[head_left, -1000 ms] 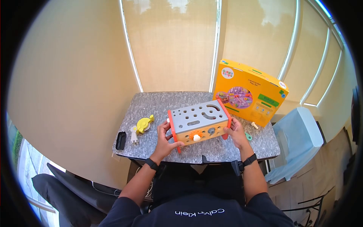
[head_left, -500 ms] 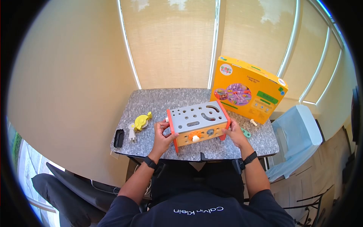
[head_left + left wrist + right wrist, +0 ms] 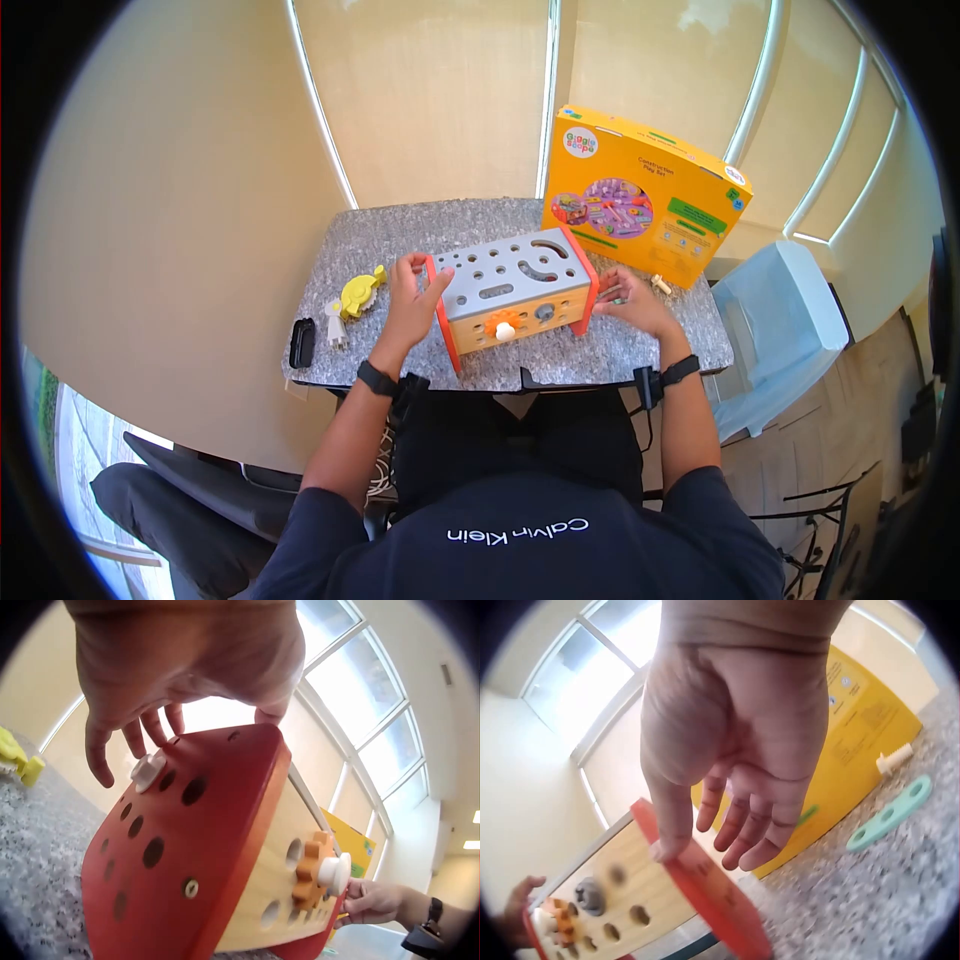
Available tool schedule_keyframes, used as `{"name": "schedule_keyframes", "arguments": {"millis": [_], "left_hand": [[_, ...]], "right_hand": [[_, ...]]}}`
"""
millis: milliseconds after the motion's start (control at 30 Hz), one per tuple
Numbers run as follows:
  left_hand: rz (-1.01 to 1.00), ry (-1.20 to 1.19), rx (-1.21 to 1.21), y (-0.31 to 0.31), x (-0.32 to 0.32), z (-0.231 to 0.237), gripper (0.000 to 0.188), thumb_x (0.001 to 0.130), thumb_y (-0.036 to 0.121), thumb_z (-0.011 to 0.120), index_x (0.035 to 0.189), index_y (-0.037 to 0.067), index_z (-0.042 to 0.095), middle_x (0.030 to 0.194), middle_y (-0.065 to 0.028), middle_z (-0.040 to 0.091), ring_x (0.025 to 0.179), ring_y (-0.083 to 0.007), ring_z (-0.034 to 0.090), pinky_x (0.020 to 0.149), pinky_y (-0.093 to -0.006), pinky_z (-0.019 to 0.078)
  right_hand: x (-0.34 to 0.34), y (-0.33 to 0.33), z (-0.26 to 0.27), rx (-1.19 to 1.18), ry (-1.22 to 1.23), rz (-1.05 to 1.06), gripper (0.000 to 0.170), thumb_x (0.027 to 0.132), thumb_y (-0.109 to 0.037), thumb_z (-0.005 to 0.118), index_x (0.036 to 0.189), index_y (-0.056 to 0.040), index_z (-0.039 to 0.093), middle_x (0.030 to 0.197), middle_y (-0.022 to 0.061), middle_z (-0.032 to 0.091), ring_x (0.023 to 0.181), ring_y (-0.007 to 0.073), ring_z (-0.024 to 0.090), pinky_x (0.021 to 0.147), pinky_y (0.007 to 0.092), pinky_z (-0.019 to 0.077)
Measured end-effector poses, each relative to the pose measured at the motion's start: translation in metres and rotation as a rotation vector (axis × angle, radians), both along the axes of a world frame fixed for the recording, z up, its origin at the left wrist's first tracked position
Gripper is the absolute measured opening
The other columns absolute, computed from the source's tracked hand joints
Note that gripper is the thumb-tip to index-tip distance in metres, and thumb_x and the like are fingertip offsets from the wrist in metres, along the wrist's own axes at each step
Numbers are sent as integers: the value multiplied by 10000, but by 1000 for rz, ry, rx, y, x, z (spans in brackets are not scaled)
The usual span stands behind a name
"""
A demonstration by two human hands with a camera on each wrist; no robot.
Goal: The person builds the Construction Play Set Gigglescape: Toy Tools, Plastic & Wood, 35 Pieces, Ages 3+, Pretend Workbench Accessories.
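A toy workbench [image 3: 500, 297] with a grey holed top, wooden sides and red end panels stands on the table. An orange gear [image 3: 502, 322] with a white bolt head [image 3: 334, 874] is on its front, beside a grey nut [image 3: 545, 313]. My left hand [image 3: 408, 312] is at the left red panel [image 3: 180, 847], thumb at its top edge, fingers loosely spread near a white bolt head [image 3: 148, 772] on the outer face. The thumb of my right hand [image 3: 637, 302] touches the right red panel's edge [image 3: 705, 889]; its other fingers hang loosely curled beside it.
A yellow play-set box [image 3: 650, 195] stands behind at the right. Near it lie a cream bolt [image 3: 661, 284] and a mint green holed strip [image 3: 890, 815]. At the left of the table are a yellow toy saw [image 3: 360, 294], a pale grey piece [image 3: 336, 325] and a black tray [image 3: 302, 343].
Both hands have loosened their hold on the workbench. My left hand has moved up toward the top of its end, and my right fingers have drawn away from the right panel.
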State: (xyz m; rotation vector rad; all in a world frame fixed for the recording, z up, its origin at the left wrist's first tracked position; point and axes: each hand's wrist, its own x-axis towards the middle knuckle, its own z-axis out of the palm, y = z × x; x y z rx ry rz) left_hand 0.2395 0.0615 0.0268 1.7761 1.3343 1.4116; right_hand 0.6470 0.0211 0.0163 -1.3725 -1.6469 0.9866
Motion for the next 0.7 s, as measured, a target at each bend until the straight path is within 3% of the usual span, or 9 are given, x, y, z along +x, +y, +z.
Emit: {"name": "schedule_keyframes", "arguments": {"millis": [67,133,233,367,433,567,700], "left_hand": [[-8,275,57,7,-1,7,632,935,391,727,1339,-38,501,1312,-202,512,1234,-306,528,1075,-409,422],[-52,248,16,9,3,12,611,930,342,722,1363,-31,506,1341,-208,512,1288,-311,511,1099,-403,411],[-173,191,-73,19,3,5,538,927,210,660,1399,10,497,1394,-182,466,1320,-296,487,1135,-397,384],[-223,65,-118,19,6,-2,520,934,176,599,1418,22,487,1428,-164,422,1366,-283,430,1168,-386,335],[-226,-32,-64,19,8,-8,486,912,157,599,1374,27,520,1339,-168,448,1339,-314,406,1180,-395,296],[-261,-49,-53,23,7,-12,469,912,140,581,1368,41,529,1346,-161,451,1355,-309,388,1191,-400,275],[-264,-32,-48,18,8,-10,484,906,135,566,1383,58,529,1374,-145,434,1374,-286,380,1202,-389,262]], "right_hand": [[30,7,-11,12,-107,-24,445,774,-133,878,1124,-83,607,1071,85,668,970,242,659,865,379,538],[68,11,-28,222,-687,-310,352,754,-127,860,1013,-62,630,1005,155,693,923,335,687,811,419,543],[103,6,-35,146,-776,-504,317,752,-119,836,984,-49,632,1026,212,689,974,394,674,831,456,538],[118,6,-46,163,-803,-596,319,774,-132,822,1033,-50,655,1056,198,691,1012,394,663,868,471,533],[128,21,-69,316,-833,-550,357,786,-154,816,1096,-52,671,1089,198,686,1065,399,643,914,473,523],[128,40,-78,321,-872,-475,374,790,-151,806,1124,-43,677,1120,199,680,1106,403,624,945,463,514],[115,56,-65,230,-895,-394,390,753,-135,806,1102,-24,673,1055,206,692,1041,402,652,910,468,528]]}}
